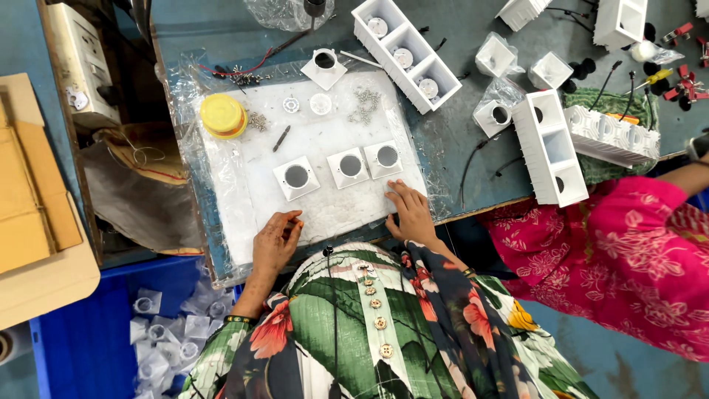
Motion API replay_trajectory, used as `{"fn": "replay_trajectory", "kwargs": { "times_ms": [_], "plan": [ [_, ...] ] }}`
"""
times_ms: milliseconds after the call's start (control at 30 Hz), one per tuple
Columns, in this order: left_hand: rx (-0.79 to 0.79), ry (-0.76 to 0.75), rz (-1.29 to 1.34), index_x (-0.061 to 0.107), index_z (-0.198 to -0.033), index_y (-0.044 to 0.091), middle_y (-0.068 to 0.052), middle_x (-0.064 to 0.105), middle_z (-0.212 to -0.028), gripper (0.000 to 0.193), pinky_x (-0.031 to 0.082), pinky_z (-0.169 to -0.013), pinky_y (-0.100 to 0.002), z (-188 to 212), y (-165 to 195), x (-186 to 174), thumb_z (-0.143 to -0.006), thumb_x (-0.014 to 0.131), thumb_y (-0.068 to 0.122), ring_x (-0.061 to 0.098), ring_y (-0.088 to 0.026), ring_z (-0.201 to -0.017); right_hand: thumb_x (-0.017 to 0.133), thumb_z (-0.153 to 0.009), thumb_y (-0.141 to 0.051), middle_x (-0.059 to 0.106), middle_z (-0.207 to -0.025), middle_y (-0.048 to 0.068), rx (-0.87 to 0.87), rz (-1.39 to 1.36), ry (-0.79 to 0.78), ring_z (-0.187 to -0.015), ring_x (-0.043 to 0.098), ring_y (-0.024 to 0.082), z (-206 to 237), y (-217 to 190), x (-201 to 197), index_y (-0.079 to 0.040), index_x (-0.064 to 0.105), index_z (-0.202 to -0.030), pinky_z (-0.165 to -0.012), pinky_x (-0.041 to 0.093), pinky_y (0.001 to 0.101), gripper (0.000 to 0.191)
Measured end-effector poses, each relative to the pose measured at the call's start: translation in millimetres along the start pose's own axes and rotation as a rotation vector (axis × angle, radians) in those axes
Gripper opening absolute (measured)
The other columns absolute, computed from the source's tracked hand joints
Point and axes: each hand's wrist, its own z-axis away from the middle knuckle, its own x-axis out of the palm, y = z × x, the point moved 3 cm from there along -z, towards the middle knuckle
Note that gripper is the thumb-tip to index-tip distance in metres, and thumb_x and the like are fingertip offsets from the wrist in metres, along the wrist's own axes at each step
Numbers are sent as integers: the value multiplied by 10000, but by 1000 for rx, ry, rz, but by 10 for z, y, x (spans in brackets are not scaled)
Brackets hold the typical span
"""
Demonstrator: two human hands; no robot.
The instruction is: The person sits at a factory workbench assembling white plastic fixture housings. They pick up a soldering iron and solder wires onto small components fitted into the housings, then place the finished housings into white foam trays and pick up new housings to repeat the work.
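Two Bare Hands Resting on a White Foam Work Pad

Two hands lie flat and released at the near edge of a white foam pad wrapped in clear plastic (325, 207), grasping nothing. The left hand (275, 240) rests palm-down with fingers loosely curled at the pad's front border. The right hand (408, 213) touches the pad just below the rightmost of three square white plastic lamp housings with round openings (349, 165), which sit in a row mid-pad, the two on the right touching. A yellow round tape roll (222, 115) lies at the pad's far left corner, a scatter of small metal screws (365, 104) near its far edge. Beside the pad stands a long white three-cell fixture (405, 52); a neighbouring person's pink floral sleeve (628, 251) occupies the right side
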Motion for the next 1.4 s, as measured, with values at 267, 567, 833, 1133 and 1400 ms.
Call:
{"fn": "replay_trajectory", "kwargs": {
  "times_ms": [267, 567, 833, 1133, 1400],
  "plan": [
    [15, 26, -49, 708, -1162, 148, -11, 706, -942, 236, 564, -626, -295, 33, -20, 25, -927, 725, 137, 718, -149, -735, 641, -760, -108, 479, -1530, 121, 19, 65, 6, -1476, 415, 299, 63, -13, 93, -47, 563, -1288, -1209, 286, 514, 537],
    [14, 44, -90, 717, -1140, 156, 9, 707, -922, 239, 558, -603, -292, 3, 13, 55, -906, 753, 182, 706, -139, -695, 647, -734, -110, 479, -1516, 101, 70, 28, -35, -1481, 393, 280, 40, -1, 44, -80, 557, -1272, -1198, 272, 515, 547],
    [-65, 85, -177, 735, -1090, 175, 32, 715, -894, 211, 539, -590, -287, -94, 91, 229, -888, 772, 224, 683, -117, -649, 676, -769, -146, 489, -1514, 91, 26, -27, -38, -1476, 404, 274, 38, 223, -35, -93, 566, -1287, -1176, 280, 505, 533],
    [-241, 90, -144, 747, -1066, 147, 11, 707, -903, 212, 536, -633, -291, -151, 261, 462, -881, 786, 244, 674, -121, -695, 722, -842, -271, 480, -1540, 66, -121, 3, -98, -1440, 434, 250, 79, 665, -102, -127, 595, -1322, -1011, 373, 467, 517],
    [-258, 189, -186, 752, -1095, 117, -29, 678, -956, 237, 539, -679, -323, -56, 364, 761, -881, 787, 211, 653, -163, -719, 713, -897, -338, 461, -1558, 59, -207, -4, -85, -1420, 452, 244, 160, 958, -123, -145, 596, -1358, -970, 383, 452, 512]
  ]
}}
